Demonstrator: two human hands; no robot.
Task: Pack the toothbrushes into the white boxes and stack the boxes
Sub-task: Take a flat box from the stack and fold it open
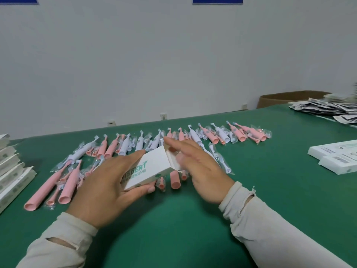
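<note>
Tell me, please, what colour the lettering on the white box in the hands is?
Teal green, on the white box; the head view shows it best.

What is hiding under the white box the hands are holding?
Under the white box, pink toothbrush handles poke out on the green table. The left hand has it in its grip; the right hand is at its open end. The box covers the rest of them.
</note>
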